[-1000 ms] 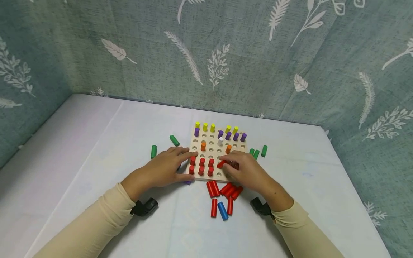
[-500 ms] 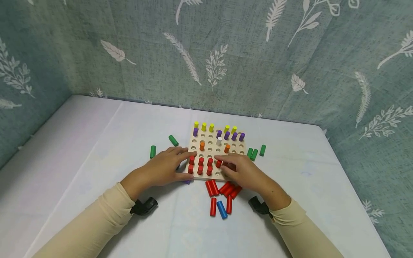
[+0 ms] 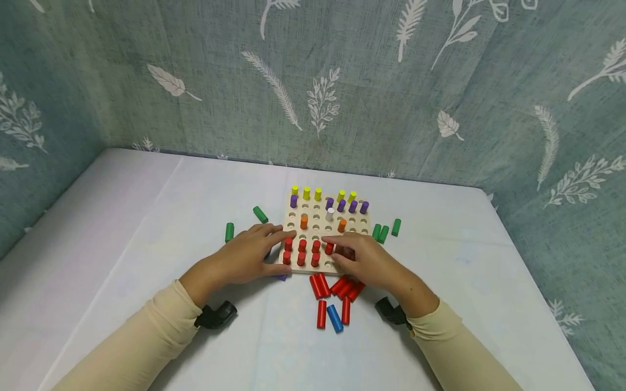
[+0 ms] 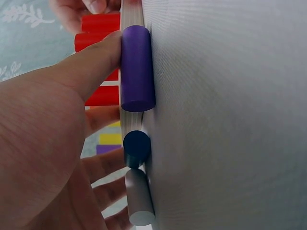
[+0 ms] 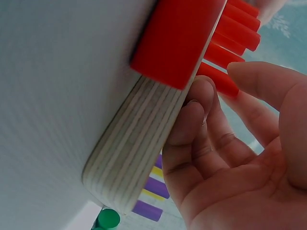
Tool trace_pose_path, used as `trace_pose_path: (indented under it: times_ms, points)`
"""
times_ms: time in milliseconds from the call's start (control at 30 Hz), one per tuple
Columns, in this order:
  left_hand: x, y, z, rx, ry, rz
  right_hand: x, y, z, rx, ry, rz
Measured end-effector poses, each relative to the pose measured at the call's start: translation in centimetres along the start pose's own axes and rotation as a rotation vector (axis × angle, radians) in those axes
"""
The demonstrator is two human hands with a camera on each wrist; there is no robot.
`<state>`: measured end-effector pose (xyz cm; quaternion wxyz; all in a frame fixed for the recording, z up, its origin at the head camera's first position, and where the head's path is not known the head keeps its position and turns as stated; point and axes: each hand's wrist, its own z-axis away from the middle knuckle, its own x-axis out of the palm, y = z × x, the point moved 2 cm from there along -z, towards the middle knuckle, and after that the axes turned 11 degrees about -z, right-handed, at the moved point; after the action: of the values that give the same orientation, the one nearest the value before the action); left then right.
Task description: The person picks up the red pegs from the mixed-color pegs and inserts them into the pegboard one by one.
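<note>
A pale wooden pegboard (image 3: 323,233) carries rows of yellow, purple, orange and red pegs, plus one white peg (image 3: 330,214). With thumb and index finger my right hand (image 3: 368,259) pinches a red peg (image 5: 218,80), which stands upright in a hole at the end of the back red row. The other fingers of that hand curl in beside the board. My left hand (image 3: 248,252) rests against the board's left side, thumb at the front corner and fingers spread. Beneath it, a purple peg (image 4: 137,69), a dark blue peg (image 4: 136,146) and a grey-white peg (image 4: 139,196) lie beside the board.
Several loose red pegs (image 3: 321,315) and a blue peg (image 3: 335,319) lie in front of the board on the white table (image 3: 274,353). Green pegs lie to the left (image 3: 230,232) and right (image 3: 396,227). A patterned cloth (image 3: 313,81) hangs behind.
The red peg in my right hand was tilted and now stands upright in its hole, the fingers still on it. My left hand has kept its place on the board.
</note>
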<state>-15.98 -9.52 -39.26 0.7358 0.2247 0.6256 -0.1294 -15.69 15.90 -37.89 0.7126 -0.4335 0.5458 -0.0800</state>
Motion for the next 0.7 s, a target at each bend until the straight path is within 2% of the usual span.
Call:
trace_pose_path:
  times_ms: [167, 400, 600, 700]
  points:
    - [-0.05, -0.05, -0.09, -0.010, 0.018, -0.002, -0.21, -0.12, -0.09, -0.011, 0.006, -0.009]
    - [0.21, 0.04, -0.28, -0.014, -0.014, 0.005, -0.45, -0.03, 0.18, 0.047, -0.013, -0.069]
    - [0.01, -0.05, -0.25, -0.018, -0.002, 0.004, -0.82, -0.54, 0.36, -0.045, 0.054, -0.086]
    - [0.17, -0.13, -0.15, -0.016, -0.014, 0.004, -0.81, -0.96, 0.63, -0.094, 0.053, -0.102]
